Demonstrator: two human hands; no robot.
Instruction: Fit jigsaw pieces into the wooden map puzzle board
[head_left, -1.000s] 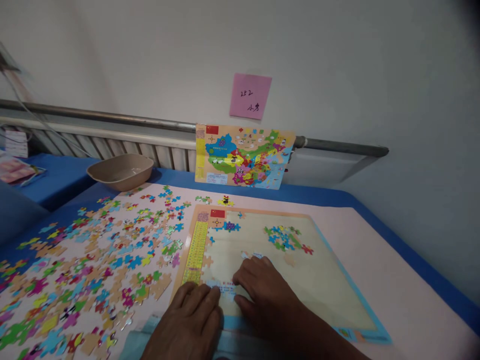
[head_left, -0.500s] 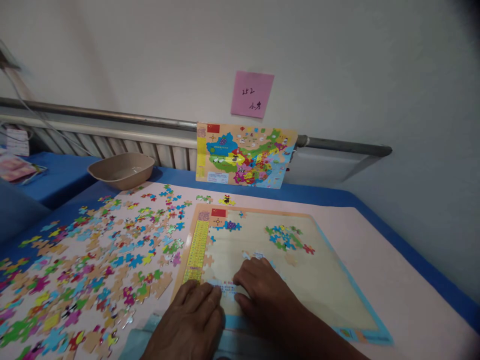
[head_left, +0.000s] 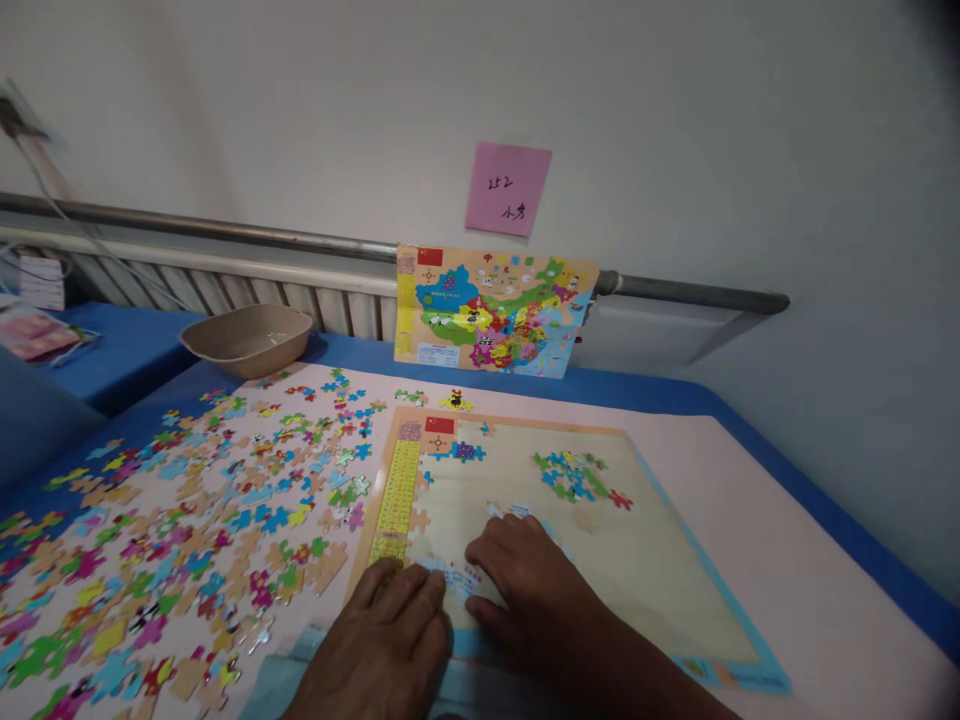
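My left hand (head_left: 382,635) lies flat over the lower left corner of the puzzle board (head_left: 675,590), fingers stretched out beside joined white-blue puzzle pieces with small print (head_left: 456,578). On the right of those pieces is my right hand (head_left: 532,580), its fingers bent and its thumb and forefinger apart, with part of the printed pieces showing between them. Nothing shows in its grasp, though the undersides of the fingers are hidden. Further up the board are a purple-and-blue joined strip (head_left: 466,452) and a joined blue-green cluster (head_left: 570,475).
Many loose puzzle pieces (head_left: 262,490) spread across the left of the pink sheet (head_left: 720,470). A beige basin (head_left: 251,345) stands behind them. A map picture (head_left: 495,315) leans at the back below a metal rail (head_left: 690,290), with a pink note (head_left: 508,190) on the wall.
The thumb and forefinger of my right hand have parted slightly, showing more of the printed pieces. My left hand stays in place. The view has shifted a little.
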